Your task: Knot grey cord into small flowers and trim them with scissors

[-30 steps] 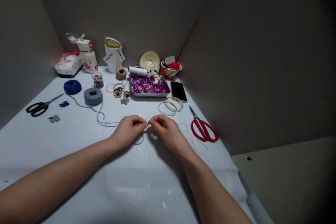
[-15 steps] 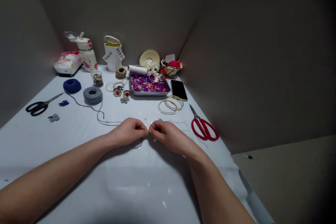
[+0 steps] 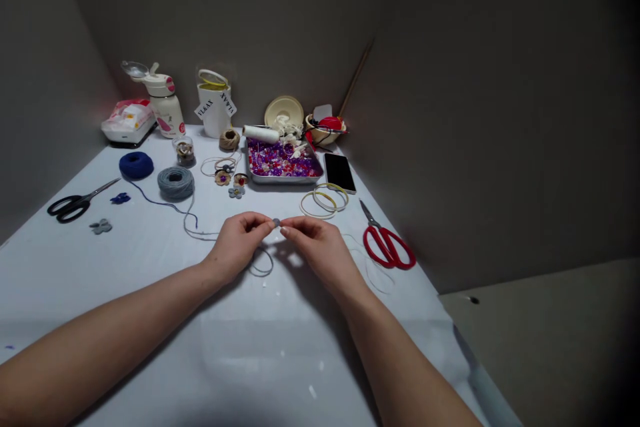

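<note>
Between the fingertips of both hands is a small grey crocheted piece, held just above the table; its full shape is partly hidden by the fingers. My left hand pinches its left side, and my right hand pinches the right. A loop of grey yarn hangs below my left hand. More yarn runs left to the grey yarn ball. Past my right wrist, thin grey thread trails over the table near the red-handled scissors.
Two bangles and a phone lie beyond my right hand. A metal tray of beads stands at the back centre. Blue yarn, black scissors, crocheted flowers and a bottle are towards the left.
Both hands have moved up and slightly left, away from me. The grey piece now shows between the fingertips, and the yarn loop below my left hand is more visible.
</note>
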Tool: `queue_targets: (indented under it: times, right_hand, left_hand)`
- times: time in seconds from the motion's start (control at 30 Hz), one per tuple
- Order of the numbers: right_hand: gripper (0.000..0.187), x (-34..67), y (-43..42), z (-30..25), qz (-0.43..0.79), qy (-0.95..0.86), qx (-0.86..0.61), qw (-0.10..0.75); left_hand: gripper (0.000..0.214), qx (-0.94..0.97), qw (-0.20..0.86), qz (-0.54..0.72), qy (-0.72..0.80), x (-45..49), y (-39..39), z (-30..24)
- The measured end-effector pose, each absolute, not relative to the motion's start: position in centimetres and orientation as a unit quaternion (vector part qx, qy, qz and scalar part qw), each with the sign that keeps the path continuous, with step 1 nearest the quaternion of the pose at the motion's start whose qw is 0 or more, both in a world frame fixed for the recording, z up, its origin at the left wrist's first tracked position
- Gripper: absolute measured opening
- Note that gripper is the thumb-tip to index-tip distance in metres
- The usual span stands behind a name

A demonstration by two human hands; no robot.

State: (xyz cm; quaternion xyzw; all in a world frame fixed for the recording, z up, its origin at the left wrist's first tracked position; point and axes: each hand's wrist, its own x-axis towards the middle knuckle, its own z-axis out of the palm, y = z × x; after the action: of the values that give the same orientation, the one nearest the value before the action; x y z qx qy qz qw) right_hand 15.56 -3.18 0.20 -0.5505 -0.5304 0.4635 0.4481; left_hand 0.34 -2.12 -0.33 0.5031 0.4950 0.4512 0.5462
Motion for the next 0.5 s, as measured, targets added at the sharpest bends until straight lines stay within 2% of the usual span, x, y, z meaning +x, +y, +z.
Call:
queue_targets:
  times: [0.27, 0.5]
  right_hand:
    - [0.019, 14.41, -3.48, -0.25, 0.423, -0.509, -0.558, 0.500]
    - [0.016, 14.72, -3.50, 0.31, 0.399, -0.539, -0.569, 0.476]
  left_hand:
    - [0.018, 0.521, 0.525, 0.461, 0.491, 0.80, -2.52, -0.62]
    - [0.019, 0.539, 0.532, 0.433, 0.489, 0.74, -2.49, -0.65]
